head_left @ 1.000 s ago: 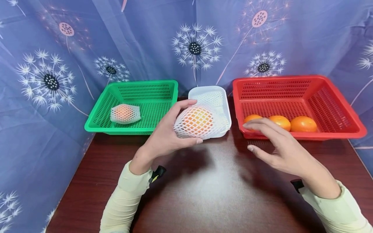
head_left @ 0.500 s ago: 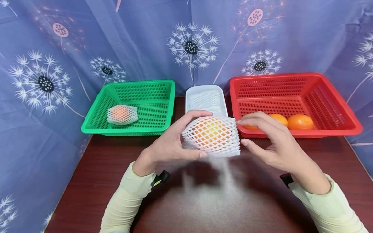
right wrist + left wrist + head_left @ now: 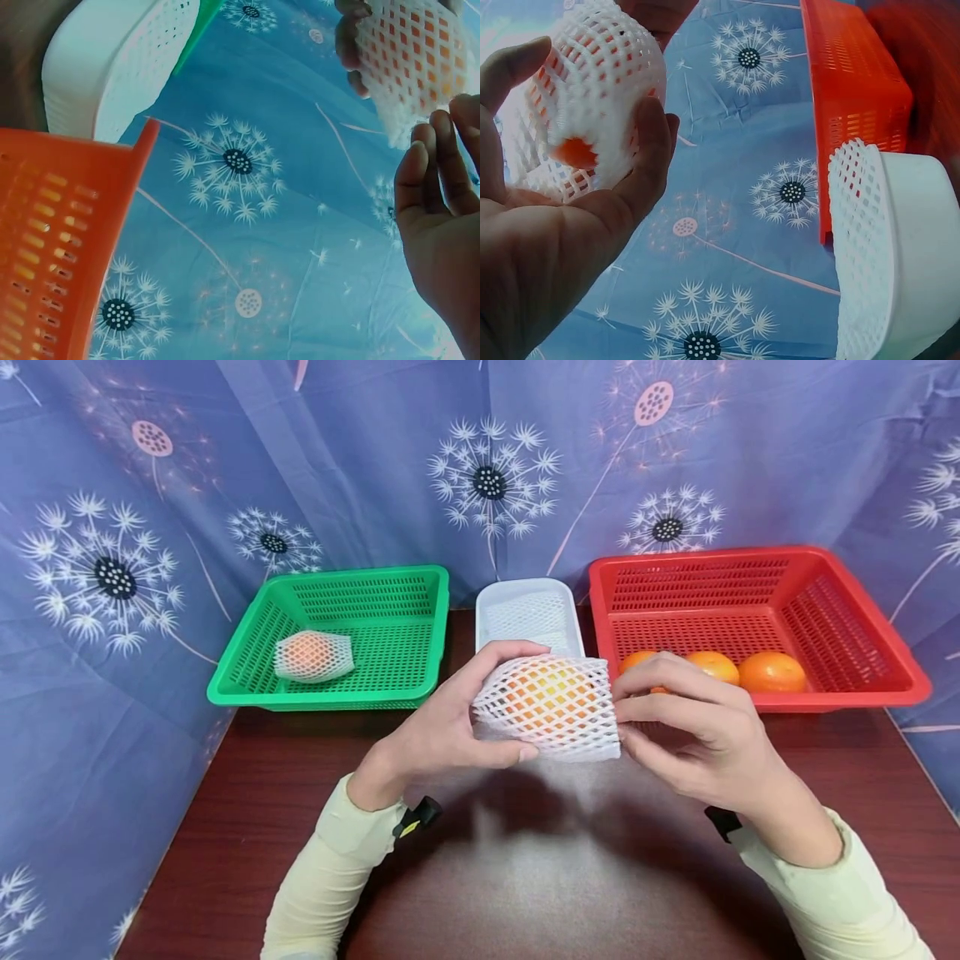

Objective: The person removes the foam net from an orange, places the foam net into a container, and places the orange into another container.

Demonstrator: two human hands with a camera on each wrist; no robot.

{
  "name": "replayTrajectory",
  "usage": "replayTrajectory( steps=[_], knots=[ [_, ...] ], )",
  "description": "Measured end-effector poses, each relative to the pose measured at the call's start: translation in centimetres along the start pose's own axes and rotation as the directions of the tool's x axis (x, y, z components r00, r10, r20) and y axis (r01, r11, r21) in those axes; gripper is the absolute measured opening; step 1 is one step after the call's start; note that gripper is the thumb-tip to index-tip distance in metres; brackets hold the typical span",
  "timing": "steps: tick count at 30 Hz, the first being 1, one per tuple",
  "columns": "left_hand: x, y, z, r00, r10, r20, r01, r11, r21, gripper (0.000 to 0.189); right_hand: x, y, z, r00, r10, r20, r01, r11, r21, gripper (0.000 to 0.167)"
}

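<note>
An orange (image 3: 551, 693) sits inside a white foam net sleeve (image 3: 592, 727), raised above the table. My left hand (image 3: 457, 710) grips the sleeved orange from the left, thumb in front and fingers behind. In the left wrist view, bare orange peel (image 3: 577, 152) shows through the sleeve's narrow end. At the sleeve's open right end, my right hand (image 3: 697, 727) pinches the rim with its fingertips. The right wrist view has those fingertips (image 3: 421, 135) at the net's edge.
A green basket (image 3: 322, 700) at left holds one netted orange (image 3: 311, 656). A white tray (image 3: 483, 610) with foam nets (image 3: 532, 614) stands behind my hands. The red basket (image 3: 847, 697) at right contains loose oranges (image 3: 772, 672). A patterned curtain (image 3: 390, 468) hangs behind.
My left hand has brought the sleeved orange right and nearer, from over the white tray. My right hand has moved left and its fingertips have closed on the sleeve's rim.
</note>
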State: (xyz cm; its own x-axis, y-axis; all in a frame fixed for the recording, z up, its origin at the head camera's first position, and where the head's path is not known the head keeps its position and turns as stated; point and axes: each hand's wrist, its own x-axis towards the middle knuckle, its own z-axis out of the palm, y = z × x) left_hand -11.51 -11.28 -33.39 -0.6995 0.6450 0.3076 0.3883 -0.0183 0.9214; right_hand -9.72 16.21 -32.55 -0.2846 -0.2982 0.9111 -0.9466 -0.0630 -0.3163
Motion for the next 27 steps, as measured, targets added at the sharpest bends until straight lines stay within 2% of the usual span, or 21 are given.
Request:
replayTrajectory(
  steps=[8, 17, 21, 27],
  knots=[
    [0.5, -0.2, 0.4, 0.994, -0.099, -0.040, 0.098, 0.995, -0.014, 0.077, -0.1, 0.5, 0.3, 1.000, -0.028, -0.002, 0.028, 0.999, -0.036, 0.025],
    [0.9, -0.7, 0.8, 0.988, -0.138, -0.066, 0.143, 0.987, 0.072, 0.071, -0.7, 0.7, 0.5, 0.992, -0.018, 0.127, 0.045, 0.976, -0.213, 0.035],
    [0.9, -1.0, 1.0, 0.986, -0.150, -0.078, 0.161, 0.975, 0.152, 0.071, -1.1, 1.0, 0.8, 0.977, 0.017, 0.211, 0.044, 0.958, -0.284, 0.036],
    [0.8, -1.4, 1.6, 0.982, -0.182, -0.060, 0.188, 0.974, 0.123, 0.068, -1.9, 1.5, 0.9, 0.930, 0.143, 0.339, -0.022, 0.942, -0.335, 0.031]
  ],
)
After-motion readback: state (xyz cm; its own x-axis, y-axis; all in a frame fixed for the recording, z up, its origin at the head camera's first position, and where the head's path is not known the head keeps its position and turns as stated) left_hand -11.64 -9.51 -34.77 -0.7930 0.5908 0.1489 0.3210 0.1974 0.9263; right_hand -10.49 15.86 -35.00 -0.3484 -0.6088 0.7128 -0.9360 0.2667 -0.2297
